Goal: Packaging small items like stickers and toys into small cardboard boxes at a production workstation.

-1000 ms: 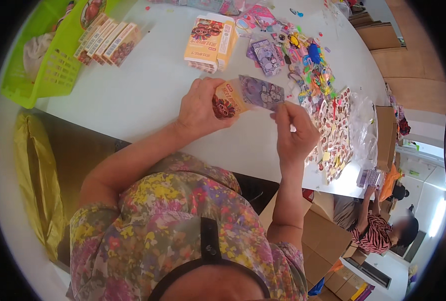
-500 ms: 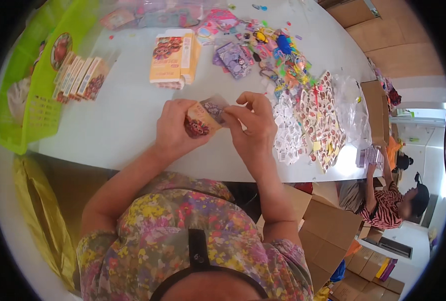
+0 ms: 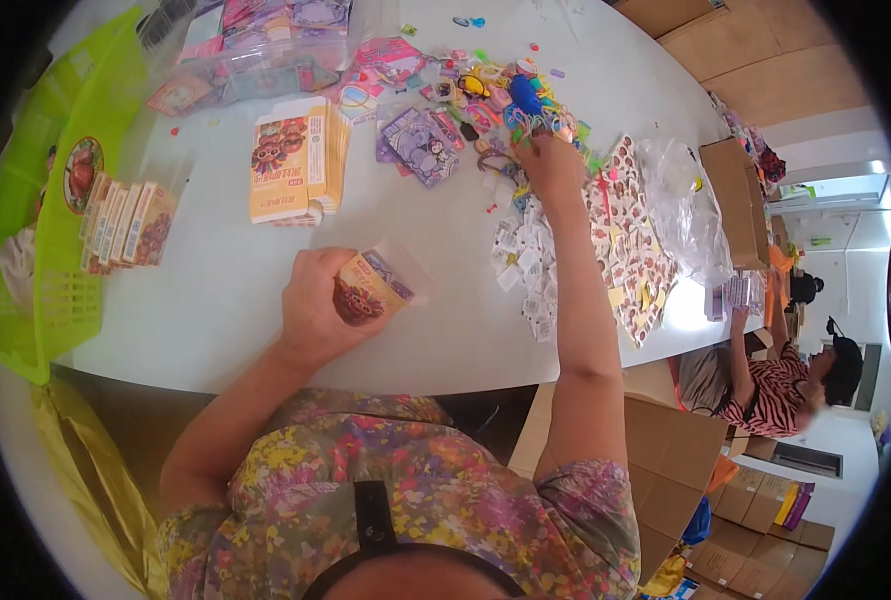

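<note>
Above the near part of the white table (image 3: 215, 320), the left hand (image 3: 313, 300) holds a small yellow box (image 3: 370, 290) with a red figure on its front. Thumb and fingers are closed around the box, gripping its left side and lower end. The box is tilted, its upper end leaning to the right. A purple packet (image 3: 397, 264) with a clear margin projects from that end, partly inside the box.

The right arm is extended forward. The right hand (image 3: 553, 168) is at the near side of a heap of mixed trinkets (image 3: 480, 88), fingertips pointing down into it. Whether the fingers are spread or pinching anything cannot be told. A blue trinket (image 3: 525, 95) lies just beyond them.

Left of the heap, purple packets (image 3: 421, 148) lie overlapping. Further left is a stack of yellow cartons (image 3: 293, 170), and beyond it a clear bin (image 3: 265, 55) containing pink and purple packs. Several cartons stand in a row (image 3: 130, 225) just beside a green basket (image 3: 25, 335).

White slips (image 3: 520, 265) lie near the right forearm, printed pieces (image 3: 625, 240) to its right, then a clear bag (image 3: 680, 205). At far right, a co-worker (image 3: 765, 390) in a striped top has both arms at the table edge.
</note>
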`<control>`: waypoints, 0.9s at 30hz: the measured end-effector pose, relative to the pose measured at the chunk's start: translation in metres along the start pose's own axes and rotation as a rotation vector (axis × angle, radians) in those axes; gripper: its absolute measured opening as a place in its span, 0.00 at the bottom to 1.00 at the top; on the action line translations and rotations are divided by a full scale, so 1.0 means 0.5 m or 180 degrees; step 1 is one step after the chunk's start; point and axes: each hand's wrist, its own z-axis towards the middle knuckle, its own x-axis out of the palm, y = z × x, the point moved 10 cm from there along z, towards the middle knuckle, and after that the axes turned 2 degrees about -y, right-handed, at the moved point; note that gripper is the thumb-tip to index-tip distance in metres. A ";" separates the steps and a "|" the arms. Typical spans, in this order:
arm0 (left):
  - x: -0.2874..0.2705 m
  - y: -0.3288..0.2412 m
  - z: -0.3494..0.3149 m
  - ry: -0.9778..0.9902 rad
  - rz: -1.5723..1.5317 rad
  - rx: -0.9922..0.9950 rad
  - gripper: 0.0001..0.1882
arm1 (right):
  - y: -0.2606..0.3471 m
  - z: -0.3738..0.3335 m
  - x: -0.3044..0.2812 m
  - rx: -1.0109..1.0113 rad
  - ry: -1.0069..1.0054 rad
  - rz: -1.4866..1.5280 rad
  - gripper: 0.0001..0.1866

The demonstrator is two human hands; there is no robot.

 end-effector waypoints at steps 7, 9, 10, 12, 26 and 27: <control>-0.001 -0.002 0.005 0.0033 0.0009 -0.0044 0.40 | -0.029 0.049 0.036 -0.0137 0.0515 -0.0165 0.11; -0.003 -0.003 0.006 0.0031 -0.0027 -0.0029 0.40 | -0.031 0.043 0.035 -0.0061 0.0675 0.0049 0.10; -0.002 -0.004 0.007 0.0038 -0.0055 -0.0008 0.40 | -0.032 0.038 0.030 -0.0063 0.0678 0.0034 0.10; -0.005 -0.003 0.007 -0.0010 -0.0062 0.0024 0.41 | -0.039 0.025 0.018 0.0240 0.0703 0.0557 0.10; -0.009 0.006 0.005 -0.0146 -0.0282 -0.0034 0.37 | 0.086 -0.047 0.002 -0.0945 0.0573 0.0539 0.14; -0.003 0.005 0.005 -0.0051 -0.0195 0.0004 0.39 | 0.082 -0.045 0.011 -0.0884 0.0618 0.0395 0.14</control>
